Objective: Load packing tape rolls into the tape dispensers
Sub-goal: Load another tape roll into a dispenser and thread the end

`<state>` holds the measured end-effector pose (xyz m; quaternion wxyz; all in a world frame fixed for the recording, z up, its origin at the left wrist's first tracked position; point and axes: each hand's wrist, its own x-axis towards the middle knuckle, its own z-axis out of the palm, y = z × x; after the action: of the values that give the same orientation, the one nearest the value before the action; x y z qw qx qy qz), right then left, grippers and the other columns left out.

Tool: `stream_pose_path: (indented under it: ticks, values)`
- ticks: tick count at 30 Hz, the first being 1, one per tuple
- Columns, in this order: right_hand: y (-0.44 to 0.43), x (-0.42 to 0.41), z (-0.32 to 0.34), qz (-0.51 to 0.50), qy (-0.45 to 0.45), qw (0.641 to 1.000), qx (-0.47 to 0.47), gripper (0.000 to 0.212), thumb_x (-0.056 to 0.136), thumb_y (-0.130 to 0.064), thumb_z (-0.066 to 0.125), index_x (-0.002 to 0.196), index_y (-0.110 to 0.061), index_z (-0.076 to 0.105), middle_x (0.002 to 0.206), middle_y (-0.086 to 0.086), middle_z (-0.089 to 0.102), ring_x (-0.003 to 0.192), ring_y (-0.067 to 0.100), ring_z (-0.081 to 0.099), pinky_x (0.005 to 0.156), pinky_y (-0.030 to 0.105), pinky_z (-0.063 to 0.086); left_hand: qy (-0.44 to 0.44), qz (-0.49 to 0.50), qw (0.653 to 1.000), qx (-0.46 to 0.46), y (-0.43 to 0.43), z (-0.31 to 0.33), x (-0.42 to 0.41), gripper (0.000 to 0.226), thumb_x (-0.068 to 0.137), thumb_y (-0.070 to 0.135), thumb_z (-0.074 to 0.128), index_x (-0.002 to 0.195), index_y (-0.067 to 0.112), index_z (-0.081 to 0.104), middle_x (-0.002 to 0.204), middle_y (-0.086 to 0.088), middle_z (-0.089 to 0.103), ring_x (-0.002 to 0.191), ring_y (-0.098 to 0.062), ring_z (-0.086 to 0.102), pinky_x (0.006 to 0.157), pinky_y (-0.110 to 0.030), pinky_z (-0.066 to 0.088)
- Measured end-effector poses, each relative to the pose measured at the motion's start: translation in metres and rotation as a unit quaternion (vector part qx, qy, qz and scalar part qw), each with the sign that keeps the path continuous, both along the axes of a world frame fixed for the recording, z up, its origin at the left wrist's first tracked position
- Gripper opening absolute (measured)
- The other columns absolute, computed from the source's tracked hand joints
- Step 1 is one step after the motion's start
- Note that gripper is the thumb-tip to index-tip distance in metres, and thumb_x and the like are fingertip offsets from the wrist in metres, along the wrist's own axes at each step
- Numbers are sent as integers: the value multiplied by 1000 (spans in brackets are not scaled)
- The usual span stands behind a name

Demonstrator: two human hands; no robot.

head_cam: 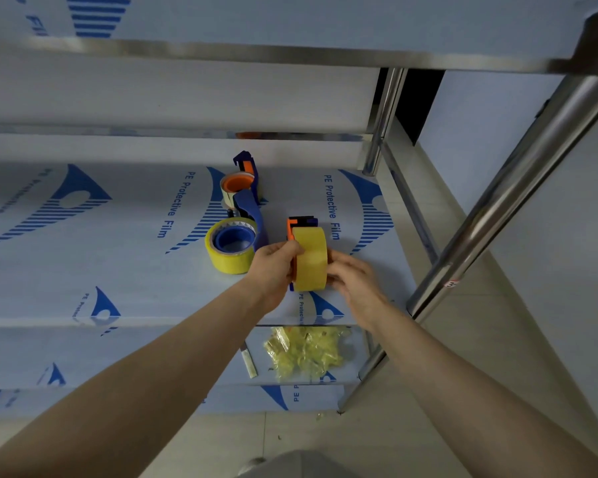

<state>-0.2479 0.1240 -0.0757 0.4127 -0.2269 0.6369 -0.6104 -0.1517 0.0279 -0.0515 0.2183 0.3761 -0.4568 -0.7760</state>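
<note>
Head view, looking down along both forearms.

Gripping a yellow tape roll (310, 262) with the left hand (273, 270): thumb on the band, fingers curled round the left side. Gripping the same roll from the right with the right hand (351, 274), fingers curled against its edge. Held on edge between the two hands, over a shelf (118, 257) covered in blue-printed protective film. Set against an orange-and-blue dispenser (301, 223) that shows just beyond the fingertips; cannot tell whether seated on its hub.

Just left of the left hand, lying flat on the shelf: second dispenser (231, 248), blue hub, yellow roll on it. Beyond that, farther from the hands: third dispenser (242, 182), orange hub, thin pale roll.

Below both wrists, on a lower shelf (152, 357): crumpled wad of yellow tape (306, 353), with a narrow pale strip (249, 362) just beside it on the left-hand side.

Right of the right hand: slanting steel post (497, 219).
</note>
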Motion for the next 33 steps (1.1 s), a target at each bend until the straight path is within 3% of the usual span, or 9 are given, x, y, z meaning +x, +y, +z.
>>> stream_pose_path:
  ticks: [1, 4, 6, 11, 15, 22, 24, 27, 33]
  values:
    - [-3, -1, 2, -24, -17, 1000, 9, 18, 89, -20, 58, 103, -19, 68, 106, 10, 70, 104, 26, 64, 96, 42, 50, 3, -7, 1000, -5, 0, -1, 1, 13, 89, -1, 48, 87, 3, 60, 97, -20, 59, 83, -25, 57, 76, -35, 49]
    - [-13, -3, 7, -56, 8, 998, 28, 36, 89, -43, 56, 111, -14, 62, 108, 9, 69, 101, 24, 65, 92, 40, 51, 10, -39, 999, -28, 2, -3, 4, 20, 85, -8, 46, 91, 3, 62, 99, -20, 59, 89, -27, 56, 79, -35, 48]
    - [-18, -3, 11, -66, 72, 995, 25, 35, 89, -39, 58, 110, -12, 61, 109, 8, 67, 100, 23, 63, 87, 35, 52, 11, -51, 998, -30, 1, -4, 6, 24, 84, -10, 45, 93, 3, 63, 95, -15, 63, 87, -25, 59, 82, -34, 49]
    - [-17, 1, 13, -67, 139, 988, 7, 17, 88, -23, 63, 101, -13, 64, 100, 6, 67, 97, 23, 64, 88, 40, 54, -4, -10, 1000, -13, 0, -2, 3, 11, 87, -1, 51, 87, 2, 62, 93, -20, 60, 86, -30, 56, 82, -40, 46]
    - [-8, 2, 5, -47, 170, 984, -20, 23, 84, -13, 68, 106, -9, 62, 103, 10, 68, 97, 26, 65, 86, 38, 55, -15, 10, 1000, 3, -2, 1, -4, 7, 89, 5, 53, 89, 4, 60, 87, -13, 64, 78, -23, 61, 74, -36, 52]
    - [1, 3, -3, -4, 153, 988, -7, 36, 73, -4, 77, 88, -25, 52, 93, 5, 64, 86, 18, 62, 77, 29, 56, -21, 27, 999, 11, -3, 0, -5, 8, 90, 9, 53, 92, 3, 59, 85, -12, 64, 76, -22, 62, 68, -32, 53]
    - [0, 0, 3, -10, 104, 995, 2, 28, 77, -9, 74, 96, -20, 56, 95, 3, 65, 85, 15, 62, 70, 22, 54, -14, 13, 1000, 4, -3, 0, -3, 10, 90, 7, 51, 87, 4, 60, 85, -12, 64, 76, -22, 61, 70, -32, 52]
    - [-7, -5, 11, -18, 40, 999, 11, 29, 87, -23, 64, 114, -15, 60, 106, 5, 67, 94, 21, 64, 75, 28, 53, -5, -6, 1000, -6, -1, -1, 1, 12, 89, 3, 50, 84, 5, 61, 86, -13, 62, 81, -24, 59, 76, -34, 50]
    - [-5, -4, 11, 53, 168, 984, -24, 32, 86, -8, 63, 118, -6, 61, 111, 8, 67, 102, 20, 64, 89, 32, 52, -12, -9, 1000, -5, -1, -1, 1, 10, 90, 7, 52, 88, 4, 62, 87, -13, 64, 81, -24, 60, 78, -36, 52]
